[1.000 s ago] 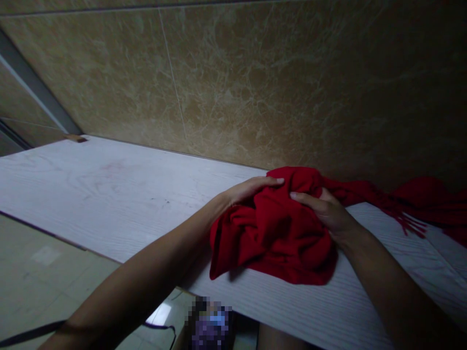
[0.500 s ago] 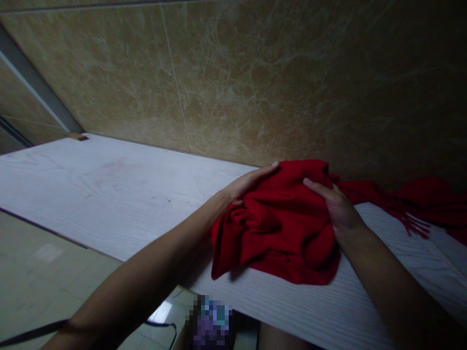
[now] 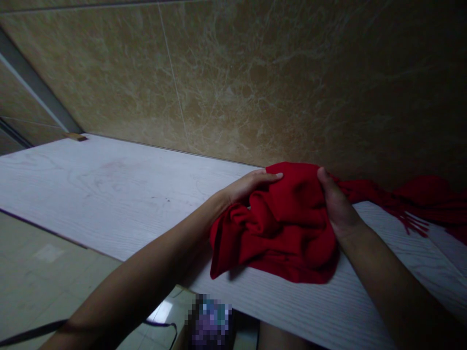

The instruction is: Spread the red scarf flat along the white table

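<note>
A red fringed scarf (image 3: 292, 228) lies bunched in loose folds on the white wood-grain table (image 3: 109, 184). My left hand (image 3: 251, 185) grips its upper left edge, thumb on top and the other fingers hidden behind the cloth. At the upper right edge my right hand (image 3: 337, 204) holds the cloth with the thumb in front; its other fingers are out of sight. More of the scarf trails off to the right along the wall, with tassels showing.
Behind the table rises a brown marbled tile wall (image 3: 219, 82). A small wooden block (image 3: 76, 136) sits at the far left corner. Floor tiles (image 3: 47, 272) show at lower left, and a dark strap (image 3: 32, 333) crosses near my left forearm. A blurred-out patch is at the bottom.
My right thumb has shifted right and upward along the cloth. My left thumb now lies on the front of the fabric, and the upper folds have changed shape.
</note>
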`<state>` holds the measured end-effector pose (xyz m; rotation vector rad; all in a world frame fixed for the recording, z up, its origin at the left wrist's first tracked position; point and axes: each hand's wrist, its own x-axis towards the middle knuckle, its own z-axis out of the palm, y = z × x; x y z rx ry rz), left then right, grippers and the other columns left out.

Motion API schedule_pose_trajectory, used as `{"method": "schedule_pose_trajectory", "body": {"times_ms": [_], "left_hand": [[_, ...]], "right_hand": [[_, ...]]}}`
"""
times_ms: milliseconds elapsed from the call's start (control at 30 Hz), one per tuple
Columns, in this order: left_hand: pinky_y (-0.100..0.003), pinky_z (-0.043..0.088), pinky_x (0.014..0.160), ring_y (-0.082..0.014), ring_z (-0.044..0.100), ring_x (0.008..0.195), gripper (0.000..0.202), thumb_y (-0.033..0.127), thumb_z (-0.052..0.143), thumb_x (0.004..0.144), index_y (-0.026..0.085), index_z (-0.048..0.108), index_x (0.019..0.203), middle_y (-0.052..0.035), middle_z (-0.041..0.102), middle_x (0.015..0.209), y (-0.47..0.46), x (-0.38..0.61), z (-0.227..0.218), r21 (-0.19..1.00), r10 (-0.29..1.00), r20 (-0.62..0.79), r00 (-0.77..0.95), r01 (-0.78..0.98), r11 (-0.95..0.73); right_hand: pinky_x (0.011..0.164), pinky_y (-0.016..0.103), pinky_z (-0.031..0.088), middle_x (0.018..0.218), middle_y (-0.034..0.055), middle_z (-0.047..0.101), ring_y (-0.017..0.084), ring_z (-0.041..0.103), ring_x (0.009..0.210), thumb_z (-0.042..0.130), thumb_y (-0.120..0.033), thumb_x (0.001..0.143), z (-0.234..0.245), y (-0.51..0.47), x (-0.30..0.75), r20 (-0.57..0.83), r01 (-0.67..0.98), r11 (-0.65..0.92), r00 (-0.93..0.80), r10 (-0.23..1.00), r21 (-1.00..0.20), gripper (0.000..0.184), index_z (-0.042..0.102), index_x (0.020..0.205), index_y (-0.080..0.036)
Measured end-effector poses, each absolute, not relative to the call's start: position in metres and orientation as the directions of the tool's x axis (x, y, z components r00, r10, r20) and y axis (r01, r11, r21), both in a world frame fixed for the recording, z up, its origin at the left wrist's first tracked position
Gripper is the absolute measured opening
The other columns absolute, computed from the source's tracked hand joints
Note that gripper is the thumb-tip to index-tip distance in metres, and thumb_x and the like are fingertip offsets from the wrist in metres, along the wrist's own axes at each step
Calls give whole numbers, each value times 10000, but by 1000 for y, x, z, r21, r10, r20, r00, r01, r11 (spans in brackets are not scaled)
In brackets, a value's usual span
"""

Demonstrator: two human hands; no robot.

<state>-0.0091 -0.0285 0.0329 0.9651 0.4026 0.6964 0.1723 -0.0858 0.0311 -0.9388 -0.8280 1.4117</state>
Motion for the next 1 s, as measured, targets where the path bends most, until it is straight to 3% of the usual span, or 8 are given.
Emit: {"method": "schedule_pose_trajectory", "body": {"times_ms": [133, 267, 367, 467, 600, 700, 833, 1000], "left_hand": [[-249, 573, 772, -168, 737, 738, 267, 244, 910, 729, 119, 769, 919, -98, 807, 892, -32, -7, 34, 867, 690, -16, 724, -333, 370], [-273, 587, 846, -186, 751, 777, 178, 201, 847, 796, 117, 763, 929, -114, 807, 923, -28, -5, 33, 863, 711, -59, 701, -322, 389], [-335, 589, 950, -223, 771, 871, 183, 180, 763, 867, 112, 757, 1037, -129, 804, 996, -23, -4, 33, 831, 755, -29, 655, -404, 382], [-356, 566, 1043, -232, 767, 1010, 322, 146, 702, 897, 131, 725, 1218, -111, 793, 1106, -19, -6, 36, 758, 846, 46, 531, -570, 317], [-358, 557, 1072, -213, 750, 1100, 561, 154, 673, 921, 203, 582, 1473, -78, 767, 1216, -13, -12, 41, 699, 955, -22, 297, -678, 227], [-374, 548, 1093, -212, 743, 1133, 674, 132, 669, 910, 256, 508, 1553, -57, 752, 1276, -11, -17, 43, 686, 972, -9, 236, -706, 178], [-375, 547, 1099, -227, 757, 1099, 559, 145, 655, 921, 192, 600, 1476, -87, 772, 1239, -12, -16, 41, 695, 934, 7, 358, -673, 253], [-353, 590, 1001, -257, 783, 963, 290, 199, 652, 950, 77, 754, 1193, -144, 807, 1048, -13, -5, 30, 798, 808, -133, 574, -422, 431]], "right_hand": [[1051, 452, 610, 1053, 31, 820, 309, 711, 1235, 884, -533, 738, 32, -83, 174, -132, -425, -119, 3, 991, -897, 414, 773, 1072, -316], [1014, 457, 629, 1002, 70, 822, 331, 751, 1142, 887, -350, 711, 33, -82, 176, -165, -399, -122, 77, 983, -909, 299, 771, 964, -241], [1000, 460, 637, 975, 72, 822, 338, 762, 1108, 851, -288, 694, 35, -82, 179, -184, -377, -140, 83, 979, -916, 231, 762, 900, -231], [980, 449, 647, 971, 60, 823, 328, 766, 1099, 815, -299, 711, 38, -83, 179, -235, -368, -199, 55, 970, -908, 187, 758, 883, -250], [977, 437, 648, 955, 47, 823, 313, 770, 1091, 781, -265, 700, 40, -85, 177, -308, -368, -267, 56, 950, -891, 176, 753, 873, -249], [980, 439, 643, 911, 41, 819, 316, 764, 1108, 758, -246, 678, 38, -86, 177, -269, -372, -238, 34, 962, -897, 145, 735, 821, -259], [1011, 450, 626, 873, 40, 811, 323, 748, 1147, 761, -241, 646, 36, -85, 180, -142, -379, -110, 56, 988, -919, 124, 713, 758, -265], [1031, 479, 617, 909, 54, 810, 346, 727, 1180, 782, -245, 581, 38, -84, 179, -53, -397, -18, 77, 996, -918, 172, 704, 734, -260]]}}
